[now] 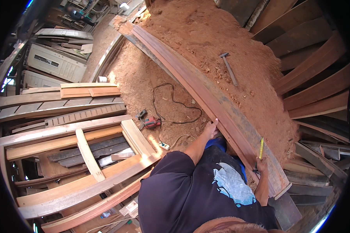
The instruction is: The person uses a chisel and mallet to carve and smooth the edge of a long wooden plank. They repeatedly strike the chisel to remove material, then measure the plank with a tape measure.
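A long reddish wooden board (198,97) with grooved edges lies on a wider, weathered plank (237,112), running from the far left to the near right. At the near edge of the board, my left hand (211,129) is closed on it, with the fingertips partly hidden. Close to the board's near end, my right hand (262,166) is closed round a tape measure (261,146). A short length of its yellow blade sticks up past the fingers. The hand hides most of the case.
A hammer (229,70) lies on the sawdust-covered ground beyond the plank. To the left are a red power tool (151,122), its dark cord (154,101) and a white power strip (164,146). A wooden frame (89,155) stands left; boards (315,66) lean right.
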Motion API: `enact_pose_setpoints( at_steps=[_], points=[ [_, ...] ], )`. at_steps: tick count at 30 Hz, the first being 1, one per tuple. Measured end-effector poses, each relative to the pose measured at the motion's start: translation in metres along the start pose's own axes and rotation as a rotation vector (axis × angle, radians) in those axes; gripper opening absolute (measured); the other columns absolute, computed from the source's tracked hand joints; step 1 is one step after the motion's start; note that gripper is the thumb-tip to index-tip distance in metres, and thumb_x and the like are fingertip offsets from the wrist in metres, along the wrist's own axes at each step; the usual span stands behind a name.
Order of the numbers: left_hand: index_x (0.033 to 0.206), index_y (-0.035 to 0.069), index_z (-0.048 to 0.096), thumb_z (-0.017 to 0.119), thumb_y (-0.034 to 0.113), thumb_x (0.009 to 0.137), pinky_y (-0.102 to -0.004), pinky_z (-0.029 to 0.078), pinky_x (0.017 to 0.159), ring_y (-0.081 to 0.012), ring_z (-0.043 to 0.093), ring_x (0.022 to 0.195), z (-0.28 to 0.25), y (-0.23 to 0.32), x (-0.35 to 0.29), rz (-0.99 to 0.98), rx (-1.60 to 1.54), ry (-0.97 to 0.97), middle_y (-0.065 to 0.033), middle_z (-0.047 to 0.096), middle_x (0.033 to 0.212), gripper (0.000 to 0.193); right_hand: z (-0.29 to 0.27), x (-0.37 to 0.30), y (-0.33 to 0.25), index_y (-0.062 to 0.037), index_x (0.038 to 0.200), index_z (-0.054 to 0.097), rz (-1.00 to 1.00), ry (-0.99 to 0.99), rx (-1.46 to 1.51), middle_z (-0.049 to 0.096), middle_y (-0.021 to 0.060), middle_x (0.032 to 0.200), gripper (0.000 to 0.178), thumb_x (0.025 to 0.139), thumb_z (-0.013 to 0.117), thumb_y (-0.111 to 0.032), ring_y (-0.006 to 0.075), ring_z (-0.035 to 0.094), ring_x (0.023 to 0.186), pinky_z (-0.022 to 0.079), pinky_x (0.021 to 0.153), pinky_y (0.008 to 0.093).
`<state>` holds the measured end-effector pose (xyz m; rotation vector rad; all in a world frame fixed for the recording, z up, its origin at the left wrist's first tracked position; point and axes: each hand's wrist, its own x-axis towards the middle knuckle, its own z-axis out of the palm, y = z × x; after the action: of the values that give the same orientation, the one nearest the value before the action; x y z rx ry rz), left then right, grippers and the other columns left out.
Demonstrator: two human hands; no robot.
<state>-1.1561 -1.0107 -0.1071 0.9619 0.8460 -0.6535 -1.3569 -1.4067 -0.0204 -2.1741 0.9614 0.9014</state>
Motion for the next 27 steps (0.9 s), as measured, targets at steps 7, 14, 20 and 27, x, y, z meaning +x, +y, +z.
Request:
enact_pose_setpoints(
  at_steps=[7, 14, 20, 27],
  points=[
    [0.154, 0.008, 0.042, 0.065, 0.047, 0.105, -0.0608, 0.041, 0.115, -0.0360, 0.054, 0.137, 0.002, -0.011, 0.015, -0.008, 0.004, 0.129, -0.0141, 0.056, 0.151, 0.067, 0.014, 0.016, 0.024, -0.0002, 0.109, 0.058, -0.073, 0.060, 0.035, 0.072, 0.0258, 0.095, 0.053, 0.094, 0.067, -0.050, 0.0367, 0.073, 0.095, 0.055, 0.081, 0.0469],
    [0.152, 0.003, 0.045, 0.054, 0.052, 0.109, -0.0623, 0.044, 0.113, -0.0350, 0.058, 0.133, 0.024, -0.076, 0.025, 0.008, -0.002, 0.249, -0.0152, 0.059, 0.147, 0.065, 0.003, 0.020, 0.030, 0.0029, 0.110, 0.057, -0.245, 0.079, 0.028, 0.071, 0.0273, 0.094, 0.055, 0.094, 0.069, -0.048, 0.0403, 0.072, 0.095, 0.054, 0.085, 0.0492],
    [0.155, -0.003, 0.034, 0.058, 0.060, 0.104, -0.0599, 0.047, 0.107, -0.0402, 0.060, 0.131, 0.033, -0.081, -0.012, 0.096, -0.029, 0.034, -0.0224, 0.058, 0.146, 0.085, 0.005, 0.014, 0.035, 0.0033, 0.115, 0.057, -0.253, 0.093, 0.006, 0.071, 0.0299, 0.098, 0.056, 0.095, 0.068, -0.048, 0.0446, 0.071, 0.104, 0.053, 0.089, 0.0511],
    [0.128, 0.001, 0.058, 0.073, 0.049, 0.097, -0.0497, 0.056, 0.086, -0.0319, 0.070, 0.102, 0.035, -0.072, -0.043, 0.098, 0.083, 0.104, -0.0187, 0.068, 0.121, 0.059, 0.016, 0.025, 0.064, -0.0001, 0.116, 0.058, -0.256, 0.011, 0.158, 0.070, 0.0185, 0.089, 0.047, 0.098, 0.067, -0.042, 0.0312, 0.072, 0.091, 0.055, 0.080, 0.0448]
  ],
)
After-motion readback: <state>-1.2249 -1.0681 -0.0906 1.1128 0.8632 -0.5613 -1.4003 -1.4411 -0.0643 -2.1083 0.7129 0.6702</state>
